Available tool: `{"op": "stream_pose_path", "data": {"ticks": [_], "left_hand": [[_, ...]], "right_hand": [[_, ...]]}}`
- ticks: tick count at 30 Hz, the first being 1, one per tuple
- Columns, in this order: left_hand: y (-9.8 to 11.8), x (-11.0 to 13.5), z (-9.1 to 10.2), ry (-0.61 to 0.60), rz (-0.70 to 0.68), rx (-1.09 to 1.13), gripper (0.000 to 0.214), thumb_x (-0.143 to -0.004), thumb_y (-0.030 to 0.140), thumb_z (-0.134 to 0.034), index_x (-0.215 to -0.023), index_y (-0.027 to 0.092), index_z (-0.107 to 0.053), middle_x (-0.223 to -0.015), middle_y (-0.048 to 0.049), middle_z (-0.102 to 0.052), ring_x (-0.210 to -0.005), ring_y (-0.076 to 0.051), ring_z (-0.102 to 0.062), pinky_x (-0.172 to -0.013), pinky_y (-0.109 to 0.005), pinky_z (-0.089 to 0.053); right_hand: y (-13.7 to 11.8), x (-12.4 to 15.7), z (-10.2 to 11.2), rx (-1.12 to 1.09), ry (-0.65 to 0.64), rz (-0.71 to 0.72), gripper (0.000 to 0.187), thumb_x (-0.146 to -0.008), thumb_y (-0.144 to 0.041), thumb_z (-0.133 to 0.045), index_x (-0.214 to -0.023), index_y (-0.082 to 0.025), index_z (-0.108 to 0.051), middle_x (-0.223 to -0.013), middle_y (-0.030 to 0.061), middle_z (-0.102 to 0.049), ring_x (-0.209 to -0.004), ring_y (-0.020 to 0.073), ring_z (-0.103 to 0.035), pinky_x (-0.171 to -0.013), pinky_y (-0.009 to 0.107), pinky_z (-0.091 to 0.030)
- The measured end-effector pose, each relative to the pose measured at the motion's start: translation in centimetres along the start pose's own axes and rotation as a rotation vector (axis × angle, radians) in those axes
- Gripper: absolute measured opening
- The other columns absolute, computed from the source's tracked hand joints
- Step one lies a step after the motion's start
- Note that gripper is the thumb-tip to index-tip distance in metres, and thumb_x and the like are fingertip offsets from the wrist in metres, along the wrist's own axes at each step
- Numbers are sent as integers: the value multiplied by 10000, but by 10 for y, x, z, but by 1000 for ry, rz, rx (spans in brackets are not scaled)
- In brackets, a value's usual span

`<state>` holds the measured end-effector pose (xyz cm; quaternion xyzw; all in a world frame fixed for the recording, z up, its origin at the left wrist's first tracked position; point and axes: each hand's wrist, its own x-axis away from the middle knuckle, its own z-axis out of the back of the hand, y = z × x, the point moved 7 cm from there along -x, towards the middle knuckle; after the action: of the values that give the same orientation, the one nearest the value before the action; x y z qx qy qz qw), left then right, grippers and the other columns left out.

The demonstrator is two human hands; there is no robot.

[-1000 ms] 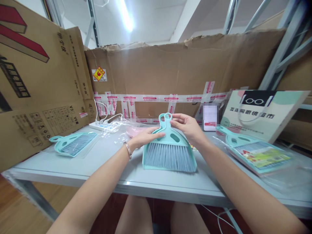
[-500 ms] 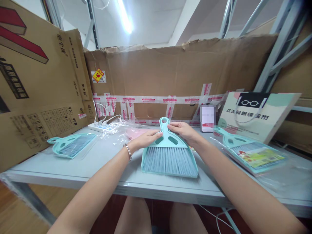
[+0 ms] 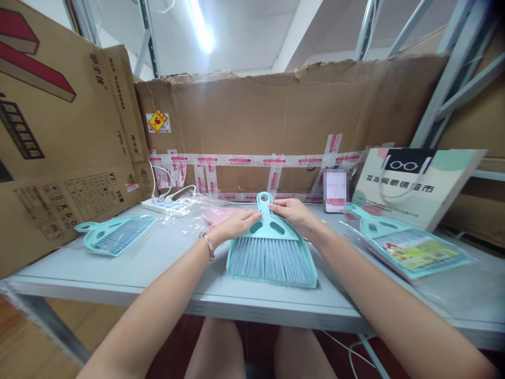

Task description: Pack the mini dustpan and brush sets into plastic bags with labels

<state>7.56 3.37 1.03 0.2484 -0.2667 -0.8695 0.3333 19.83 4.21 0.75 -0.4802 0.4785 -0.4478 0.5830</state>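
Observation:
Directly before me is a light-blue hand brush (image 3: 272,258) nested in a matching dustpan (image 3: 311,273), bristles toward me and the looped handle pointing away. My left hand (image 3: 236,223) grips the left side of the handle, its thumb on top and a silver bangle at the wrist. From the right, my right hand (image 3: 298,213) pinches the handle just below the loop. The fingers underneath are hidden. A wrapped brush-and-dustpan set (image 3: 118,237) lies to the left. Another set (image 3: 418,250), with a printed card in clear wrapping, is on the right.
Clear plastic wrap and a pink sheet (image 3: 219,216) lie behind my left hand, near a power strip (image 3: 161,204) with cables. A phone (image 3: 335,192) and a paper bag (image 3: 414,184) stand at the back right. Cardboard (image 3: 252,121) walls the grey table (image 3: 189,273).
The brush and dustpan have shifted slightly left in view, with both hands still on the handle. The rest of the scene is nearly unchanged.

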Motion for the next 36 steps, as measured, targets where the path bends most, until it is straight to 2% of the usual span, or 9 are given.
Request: {"op": "stream_pose_path", "data": {"ticks": [5, 9, 13, 17, 23, 26, 30, 33, 36], "left_hand": [[0, 1, 0, -15, 16, 41, 427, -865, 462, -325, -924, 145, -605, -863, -45, -605, -858, -183, -509, -789, -306, -398], [-1, 2, 4, 37, 30, 136, 404, -851, 465, -368, -953, 164, -617, -915, -47, -622, -902, -190, -522, -826, -308, -396], [-4, 4, 7, 73, 57, 187, 401, -841, 470, -396, -991, 172, -618, -1024, -50, -623, -975, -206, -525, -872, -311, -384], [-7, 5, 12, 129, 58, 232, 416, -839, 477, -411, -1061, 188, -612, -1110, -44, -619, -1057, -218, -506, -924, -308, -360], [-13, 3, 14, 160, 61, 293, 439, -849, 487, -394, -1087, 188, -609, -1142, -49, -614, -1098, -217, -492, -952, -309, -343], [-16, 3, 17, 179, 87, 276, 426, -853, 466, -393, -1069, 174, -615, -1123, -52, -619, -1090, -220, -493, -948, -311, -341], [-24, 5, 23, 218, 167, 230, 416, -843, 460, -400, -1006, 159, -636, -1048, -49, -639, -1015, -230, -512, -882, -312, -376], [-28, 6, 25, 225, 185, 215, 443, -818, 502, -422, -984, 154, -641, -1039, -52, -635, -992, -237, -512, -860, -312, -382], [-29, 5, 24, 217, 160, 241, 445, -799, 521, -444, -978, 165, -644, -1019, -46, -640, -1000, -238, -509, -866, -303, -376]], "right_hand": [[-3, 3, -3, -19, -41, -5, 324, -557, -360, -758, -759, -115, -693, -522, 4, -624, -479, 107, -525, -471, 217, -405], [-6, 7, -9, -155, -111, -9, 228, -675, -322, -685, -813, -140, -681, -642, 28, -681, -546, 123, -593, -540, 229, -468], [-7, 7, -2, -236, 4, 3, 161, -809, -230, -534, -926, -183, -634, -832, 51, -707, -704, 148, -657, -660, 262, -513], [-12, 9, 13, -159, 167, 40, 157, -831, -191, -506, -969, -207, -579, -990, 59, -682, -853, 146, -653, -766, 279, -508], [-12, 9, 9, -3, 175, 92, 128, -804, -187, -528, -922, -182, -577, -984, 71, -672, -829, 141, -648, -781, 293, -499], [-14, 3, 13, 202, 186, 175, 167, -805, -226, -514, -951, -170, -575, -985, 73, -671, -820, 144, -643, -770, 305, -500], [-18, -2, 65, 610, 329, 193, 244, -818, -296, -486, -1014, -185, -579, -1042, 64, -648, -915, 169, -607, -816, 317, -466], [-5, -1, 124, 823, 447, 15, 195, -748, -282, -563, -892, -161, -613, -949, 106, -655, -906, 232, -590, -817, 375, -438], [21, -2, 158, 959, 417, -187, 205, -601, -302, -702, -691, -141, -612, -781, 128, -656, -794, 280, -604, -721, 397, -453]]}}
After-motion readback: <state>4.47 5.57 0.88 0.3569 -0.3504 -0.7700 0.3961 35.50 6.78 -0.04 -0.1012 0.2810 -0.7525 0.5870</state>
